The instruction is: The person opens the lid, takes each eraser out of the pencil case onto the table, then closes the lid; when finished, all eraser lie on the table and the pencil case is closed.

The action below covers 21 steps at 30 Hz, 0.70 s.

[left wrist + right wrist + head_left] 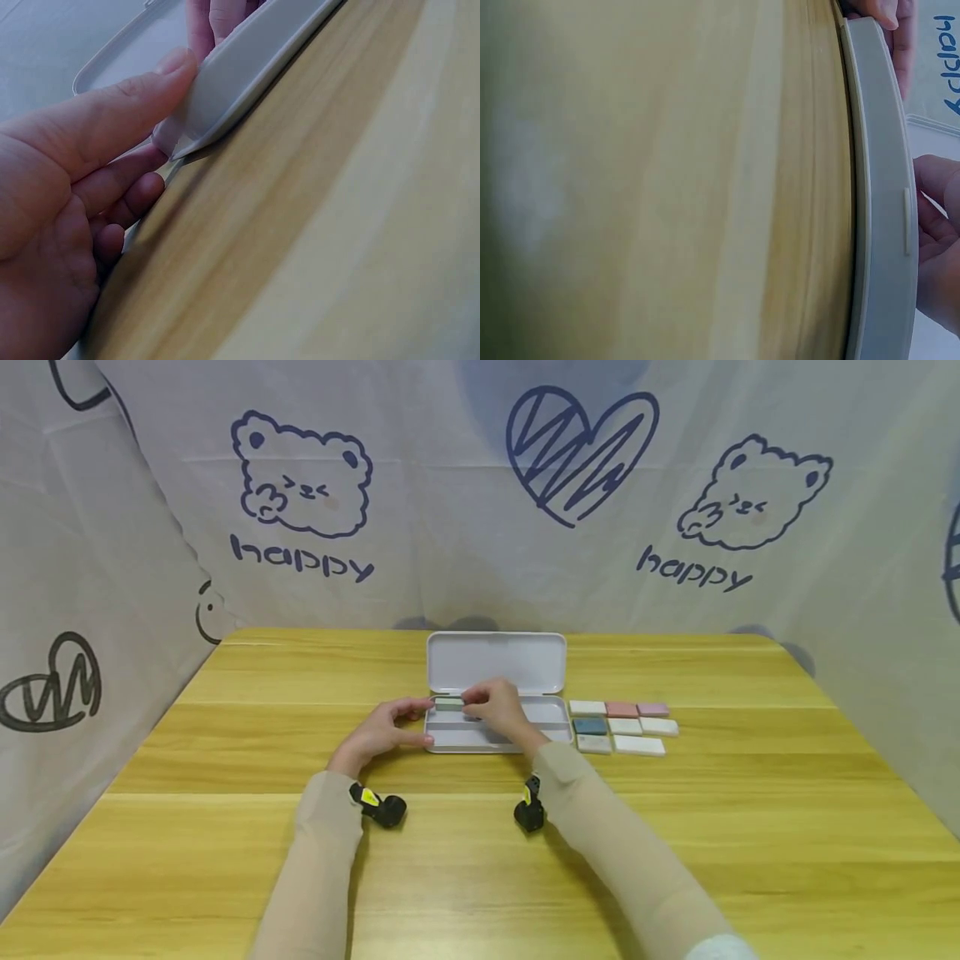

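Note:
A white hinged case point(497, 747) lies with its lid raised, a long divider splitting its base into a back and a front row. The left hand point(381, 732) holds the case's left end, thumb at the front corner and fingers at the back corner; the left wrist view shows its thumb point(142, 94) on the case wall. Over the back row, the right hand point(497, 706) pinches the right end of a small pale green block point(449, 703) at the back left corner. In the right wrist view, the case's front wall partly hides the right fingers point(934, 176).
Right of the case, several small rectangular blocks lie in rows on the wooden table point(450, 877): white point(639, 745), pink point(622, 709), lilac point(653, 709), blue point(590, 726) and grey point(594, 744) ones. A printed cloth point(442, 552) hangs behind the table.

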Tool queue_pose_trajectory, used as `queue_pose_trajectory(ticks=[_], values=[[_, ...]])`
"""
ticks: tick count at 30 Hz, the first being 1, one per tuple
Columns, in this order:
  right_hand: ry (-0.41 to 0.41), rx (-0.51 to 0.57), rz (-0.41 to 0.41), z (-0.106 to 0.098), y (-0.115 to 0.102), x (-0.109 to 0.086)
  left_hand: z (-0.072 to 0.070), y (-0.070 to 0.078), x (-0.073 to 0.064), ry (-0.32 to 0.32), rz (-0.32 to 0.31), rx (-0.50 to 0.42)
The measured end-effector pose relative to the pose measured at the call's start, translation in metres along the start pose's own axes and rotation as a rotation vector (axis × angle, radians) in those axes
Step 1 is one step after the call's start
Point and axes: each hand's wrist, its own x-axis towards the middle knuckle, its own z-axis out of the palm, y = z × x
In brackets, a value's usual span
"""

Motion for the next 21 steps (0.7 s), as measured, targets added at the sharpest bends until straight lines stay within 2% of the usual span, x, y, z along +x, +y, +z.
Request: queue_pose_trajectory(ticks=[2,3,5,8,14,17,19,21], values=[[-0.002,-0.015,0.013,0.01,0.025,0.01,0.0,-0.001,0.0,-0.001,0.0,-0.008],[0.026,-0.033,-0.011,0.015,0.036,0.014,0.0,-0.001,0.0,-0.003,0.001,-0.01],[0.04,-0.058,-0.004,0.023,0.053,0.021,0.0,-0.001,0.0,-0.005,0.001,-0.014],[0.082,-0.093,-0.047,0.039,0.094,0.035,0.001,-0.001,0.001,-0.006,0.001,-0.013],[0.072,-0.176,-0.028,0.061,0.155,0.061,0.0,-0.001,0.002,-0.006,0.006,-0.002],[0.066,-0.221,-0.028,0.067,0.168,0.066,0.0,-0.001,0.002,-0.008,0.009,0.001],[0.05,-0.246,-0.019,0.067,0.163,0.065,0.0,-0.001,0.002,-0.009,0.009,0.0],[0.036,-0.259,-0.023,0.062,0.145,0.059,0.0,-0.001,0.001,-0.011,0.008,-0.002]])
